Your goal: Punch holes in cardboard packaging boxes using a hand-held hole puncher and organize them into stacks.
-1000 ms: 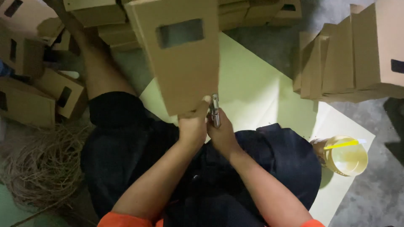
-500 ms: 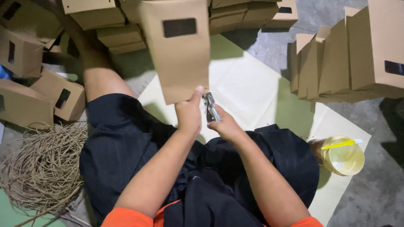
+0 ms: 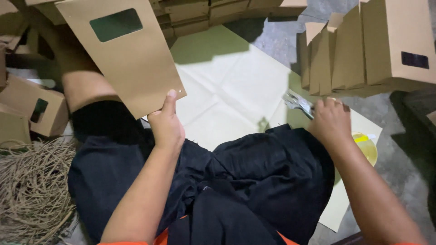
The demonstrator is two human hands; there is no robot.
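The hands are working apart, the left hand (image 3: 165,124) pinching the bottom corner of a light, bendable brown paper bag (image 3: 122,54) above the person's lap, the right hand (image 3: 331,122) gripping metal pliers (image 3: 297,102) right of the bag.

1. My left hand (image 3: 167,127) sits left of centre and pinches the lower edge of a flat paper bag (image 3: 125,54), which fills the upper left of the frame.
2. My right hand (image 3: 330,121) is at centre right, closed around a metal tool (image 3: 297,102) that juts toward the upper left of the hand.
3. A paper sheet (image 3: 227,90) lies on the floor in the middle, between the two hands and under my lap.
4. A row of standing bags (image 3: 363,50) occupies the upper right, behind my right hand.
5. A round tub (image 3: 367,147) sits just right of my right wrist, on the sheet's edge.
6. A heap of twine (image 3: 32,190) fills the lower left, with boxes (image 3: 38,111) above it.
7. More stacked bags (image 3: 213,11) run along the top centre.
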